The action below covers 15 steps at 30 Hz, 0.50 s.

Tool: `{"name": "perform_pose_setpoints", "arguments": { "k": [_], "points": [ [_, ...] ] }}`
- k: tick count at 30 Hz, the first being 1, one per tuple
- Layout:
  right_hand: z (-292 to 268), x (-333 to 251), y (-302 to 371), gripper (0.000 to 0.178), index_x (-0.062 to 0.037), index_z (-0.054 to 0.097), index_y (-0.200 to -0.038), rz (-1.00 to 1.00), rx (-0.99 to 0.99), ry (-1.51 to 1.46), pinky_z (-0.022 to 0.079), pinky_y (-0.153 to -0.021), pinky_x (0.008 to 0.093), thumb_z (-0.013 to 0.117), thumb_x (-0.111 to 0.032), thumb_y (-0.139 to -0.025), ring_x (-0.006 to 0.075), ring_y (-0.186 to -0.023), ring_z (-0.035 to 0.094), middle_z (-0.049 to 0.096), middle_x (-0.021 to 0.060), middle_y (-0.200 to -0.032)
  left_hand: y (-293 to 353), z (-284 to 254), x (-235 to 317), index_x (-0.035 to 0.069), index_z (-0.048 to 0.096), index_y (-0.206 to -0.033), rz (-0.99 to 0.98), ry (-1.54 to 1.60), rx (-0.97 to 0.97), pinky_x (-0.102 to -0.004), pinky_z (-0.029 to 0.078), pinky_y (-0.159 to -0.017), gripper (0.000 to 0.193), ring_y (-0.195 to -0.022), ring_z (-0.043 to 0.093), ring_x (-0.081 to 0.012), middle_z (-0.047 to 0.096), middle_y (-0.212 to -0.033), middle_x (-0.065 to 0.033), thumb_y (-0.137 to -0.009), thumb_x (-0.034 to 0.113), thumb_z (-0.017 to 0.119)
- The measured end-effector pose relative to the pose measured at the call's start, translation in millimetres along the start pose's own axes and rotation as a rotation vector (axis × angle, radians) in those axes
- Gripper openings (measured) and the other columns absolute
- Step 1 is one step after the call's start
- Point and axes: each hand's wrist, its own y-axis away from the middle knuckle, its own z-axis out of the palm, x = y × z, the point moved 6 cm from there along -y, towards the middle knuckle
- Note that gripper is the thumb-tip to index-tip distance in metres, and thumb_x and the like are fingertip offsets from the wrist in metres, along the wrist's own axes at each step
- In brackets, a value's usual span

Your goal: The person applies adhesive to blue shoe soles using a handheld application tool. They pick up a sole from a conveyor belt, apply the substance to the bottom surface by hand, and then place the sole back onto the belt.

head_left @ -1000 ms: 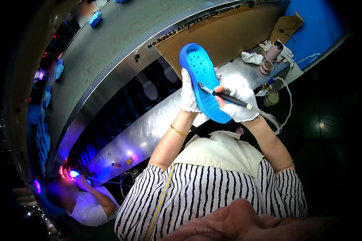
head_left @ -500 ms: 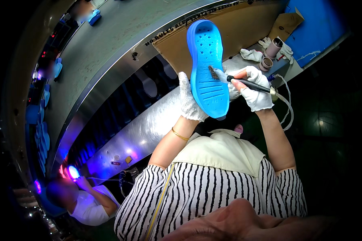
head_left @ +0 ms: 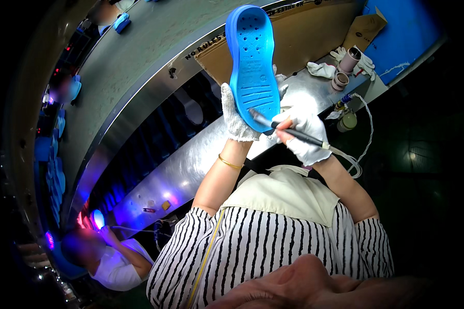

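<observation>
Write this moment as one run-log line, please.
left hand: holding blue sole | right hand: gripping brush | brush tip: over sole's near end

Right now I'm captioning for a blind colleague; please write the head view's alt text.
A gloved left hand holds a blue shoe sole while the gloved right hand holds a black-handled brush at the sole's near end. Beyond are a metal bench and cardboard; another person is at lower left.
</observation>
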Motion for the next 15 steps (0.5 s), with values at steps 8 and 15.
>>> {"name": "perform_pose_setpoints", "arguments": {
  "k": [8,15],
  "points": [
    [-18,12,-4,0.009,0.0003,0.060,-0.082,0.313,0.010,-0.205,0.050,-0.065,0.0258,0.064,0.006,-0.076,0.0130,-0.072,0.062,0.064,0.0098,-0.085,1,9,8,0.007,0.026,-0.144,-0.021,0.072,-0.007,-0.0526,0.026,-0.109,0.091,-0.129,0.035,-0.0419,0.030,-0.144,-0.0232,-0.080,0.069,0.044],
    [-11,4,-10,0.010,0.0000,0.060,-0.080,0.276,-0.129,-0.192,0.049,-0.065,0.0255,0.063,0.007,-0.074,0.0129,-0.070,0.061,0.063,0.0097,-0.080,-3,4,14,0.005,0.024,-0.144,-0.120,-0.002,-0.051,-0.0532,0.025,-0.109,0.090,-0.129,0.034,-0.0435,0.031,-0.143,-0.0252,-0.081,0.066,0.047]
  ]
}}
